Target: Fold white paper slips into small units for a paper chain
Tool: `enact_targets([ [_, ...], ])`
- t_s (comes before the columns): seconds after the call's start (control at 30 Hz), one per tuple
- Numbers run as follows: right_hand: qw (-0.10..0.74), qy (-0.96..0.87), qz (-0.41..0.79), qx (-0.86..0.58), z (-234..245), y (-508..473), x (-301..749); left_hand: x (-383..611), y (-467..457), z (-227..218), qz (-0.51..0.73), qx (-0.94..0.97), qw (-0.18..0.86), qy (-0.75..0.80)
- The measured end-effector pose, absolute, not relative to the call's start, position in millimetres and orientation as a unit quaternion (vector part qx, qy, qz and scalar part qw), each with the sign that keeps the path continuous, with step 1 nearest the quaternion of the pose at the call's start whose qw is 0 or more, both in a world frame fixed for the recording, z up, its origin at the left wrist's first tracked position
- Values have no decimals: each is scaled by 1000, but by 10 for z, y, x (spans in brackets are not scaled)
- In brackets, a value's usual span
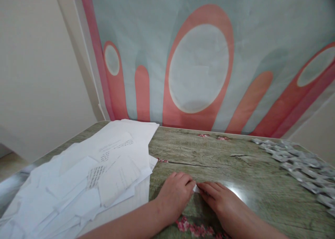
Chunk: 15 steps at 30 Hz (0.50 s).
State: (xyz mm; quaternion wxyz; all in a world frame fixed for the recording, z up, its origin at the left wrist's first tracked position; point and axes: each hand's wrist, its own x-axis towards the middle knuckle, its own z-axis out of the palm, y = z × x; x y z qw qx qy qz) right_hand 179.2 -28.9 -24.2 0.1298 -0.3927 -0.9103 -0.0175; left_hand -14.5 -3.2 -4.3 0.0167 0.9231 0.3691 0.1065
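Observation:
A small piece of white paper point(196, 188) shows between my two hands, low over the wood-patterned table point(188, 148). My left hand point(176, 193) is closed on its left end, fingers curled and thumb tucked in. From the other side my right hand point(220, 197) pinches the right end, its fingers pressed together. Most of the paper is hidden by my fingers, so its full shape cannot be made out. To the left of my left hand lies a heap of loose white paper sheets and pieces point(117, 183), some with printed lines.
Several folded white-grey paper strips, seemingly linked in rows point(300, 162), lie along the table's right side. Pink blossom prints point(195, 228) decorate the tabletop. Behind the table hangs a grey-green backdrop with coral shapes point(199, 67); a pale wall point(39, 64) stands at left.

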Motion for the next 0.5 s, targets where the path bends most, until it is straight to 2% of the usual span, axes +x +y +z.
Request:
enact_targets([
  [0.3, 239, -869, 64, -428, -276, -276, 1755, -166, 45, -84, 104, 919, 11, 381],
  [0.5, 274, -845, 103, -448, -291, -207, 1770, -183, 38, -83, 115, 911, 45, 393],
])
